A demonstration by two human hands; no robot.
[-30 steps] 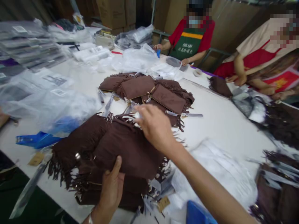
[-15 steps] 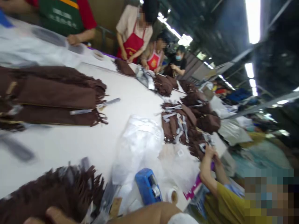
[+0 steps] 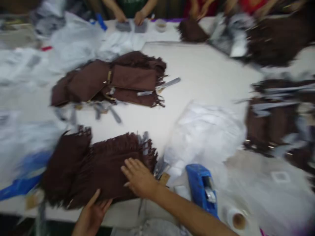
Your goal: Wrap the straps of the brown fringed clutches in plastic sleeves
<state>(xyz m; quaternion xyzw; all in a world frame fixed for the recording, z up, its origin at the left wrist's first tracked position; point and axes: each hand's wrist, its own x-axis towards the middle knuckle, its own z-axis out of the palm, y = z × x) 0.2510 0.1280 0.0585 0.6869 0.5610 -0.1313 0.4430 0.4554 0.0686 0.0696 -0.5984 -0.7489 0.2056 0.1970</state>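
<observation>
A stack of dark brown fringed bags (image 3: 108, 170) lies before me on the white table. My right hand (image 3: 139, 178) rests flat on its right part, fingers stretched out. At the front edge, my left hand (image 3: 92, 214) has its thumb on top of the brown fabric and its other fingers at the underside, partly hidden. Farther back, more brown fringed bags (image 3: 134, 78) with gold-coloured zips and grey tags lie in a pile. Motion blurs the picture somewhat.
A blue tape dispenser (image 3: 203, 190) and a tape roll (image 3: 237, 219) are beside my right forearm. Clear plastic bags (image 3: 206, 131) lie behind them. More brown bags (image 3: 273, 121) lie at right. Co-workers' hands (image 3: 130, 18) handle grey pieces across the table.
My view has swung left and down and levelled out. Both hands now show fully on the near brown stack; before, only parts showed at the bottom edge.
</observation>
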